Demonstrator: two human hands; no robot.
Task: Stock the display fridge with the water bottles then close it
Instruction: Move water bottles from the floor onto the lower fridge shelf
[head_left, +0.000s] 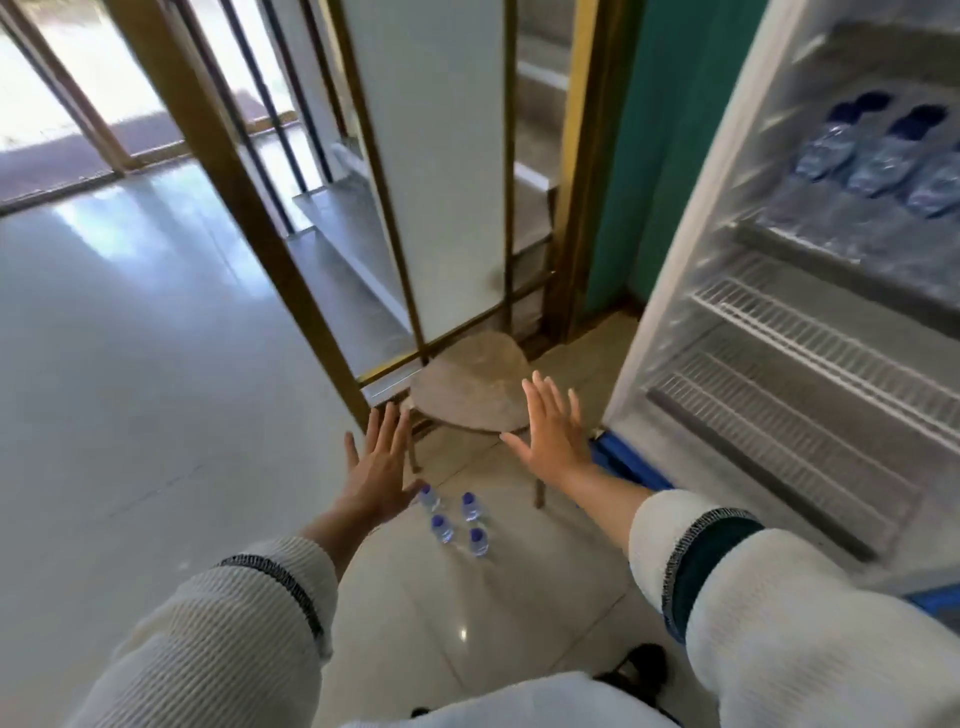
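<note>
Several small water bottles (457, 522) with purple caps stand upright on the tiled floor, below and between my two hands. My left hand (376, 462) hovers above them to the left, fingers straight and spread, holding nothing. Stretched out flat over the stool is my right hand (550, 431), also empty. The open display fridge (670, 291) fills the right side, its wire shelves (810, 332) bare lower down. More water bottles (883, 156) lie on an upper shelf.
A small wooden stool (467, 395) stands just beyond the bottles, against a gold-framed glass partition (291, 270). A blue strip (628, 465) runs along the fridge base. Glossy floor stretches to the left. A dark shoe (639, 670) shows at the bottom.
</note>
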